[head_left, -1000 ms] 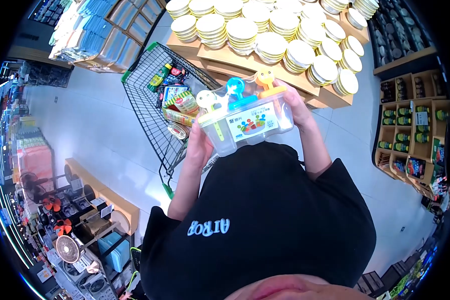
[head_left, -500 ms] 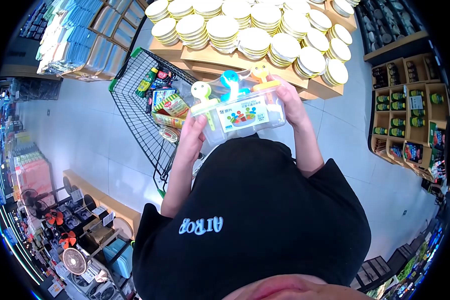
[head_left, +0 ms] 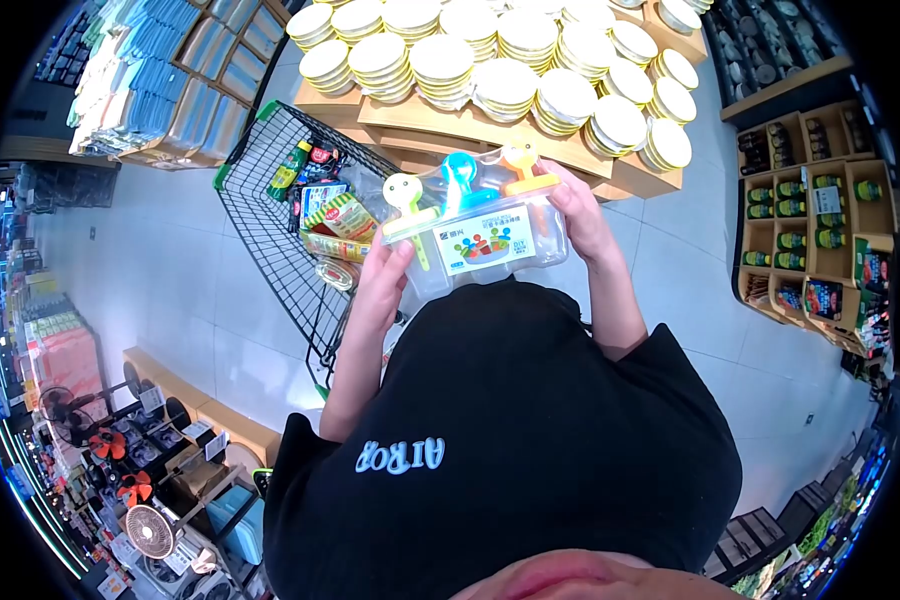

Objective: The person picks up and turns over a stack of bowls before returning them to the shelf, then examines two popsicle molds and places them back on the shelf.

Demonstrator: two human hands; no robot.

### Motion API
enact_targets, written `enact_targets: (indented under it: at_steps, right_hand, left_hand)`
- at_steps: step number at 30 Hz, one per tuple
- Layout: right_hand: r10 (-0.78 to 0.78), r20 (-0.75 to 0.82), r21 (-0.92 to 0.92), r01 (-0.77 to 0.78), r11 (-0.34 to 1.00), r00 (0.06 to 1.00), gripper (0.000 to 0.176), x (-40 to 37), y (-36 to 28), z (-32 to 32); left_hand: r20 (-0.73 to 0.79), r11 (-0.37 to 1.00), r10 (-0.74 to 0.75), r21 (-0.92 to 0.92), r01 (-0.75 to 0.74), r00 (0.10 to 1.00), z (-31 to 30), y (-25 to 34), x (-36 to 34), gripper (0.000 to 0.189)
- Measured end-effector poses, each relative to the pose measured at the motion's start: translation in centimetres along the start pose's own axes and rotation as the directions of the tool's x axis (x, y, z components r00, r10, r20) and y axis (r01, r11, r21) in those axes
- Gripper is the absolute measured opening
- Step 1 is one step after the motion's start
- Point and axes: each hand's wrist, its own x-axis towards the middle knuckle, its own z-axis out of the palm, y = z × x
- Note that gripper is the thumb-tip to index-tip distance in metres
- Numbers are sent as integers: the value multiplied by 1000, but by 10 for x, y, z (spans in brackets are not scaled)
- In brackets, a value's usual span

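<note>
Both hands hold a clear plastic ice-pop mould (head_left: 480, 240) in front of the chest. A printed label faces up, and green, blue and orange handles with little faces stick out along its far edge. My left hand (head_left: 382, 275) is closed on the near-left corner, thumb on the front. At the right end, my right hand (head_left: 582, 215) grips the mould beside the orange handle. A shopping cart (head_left: 280, 225) stands just left of the mould, with a green-capped bottle (head_left: 290, 170) and several packages inside.
Stacked yellow-rimmed plates (head_left: 505, 85) cover a wooden display (head_left: 470, 125) ahead. Folded towels (head_left: 140, 80) fill shelves at upper left. Fans (head_left: 150, 530) stand at lower left. On the right, a wooden shelf (head_left: 810, 270) holds jars.
The mould has tilted slightly, its handles sitting a little lower in view. Both hands keep their hold. The surroundings have shifted slightly left.
</note>
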Motion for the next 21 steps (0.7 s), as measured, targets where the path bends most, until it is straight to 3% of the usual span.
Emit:
enact_targets:
  at_steps: [9, 20, 21]
  right_hand:
    - [5, -32, -17, -5, 1000, 999, 80, -10, -18, 11]
    - [-41, -23, -112, 39, 993, 999, 87, -23, -18, 12]
    - [-61, 7, -113, 62, 992, 998, 82, -24, -16, 10]
  left_hand:
    - [53, 996, 34, -88, -29, 998, -1, 5, -7, 69]
    - [15, 994, 105, -11, -105, 994, 3, 2, -13, 78]
    - [17, 994, 113, -14, -113, 993, 2, 0, -14, 79]
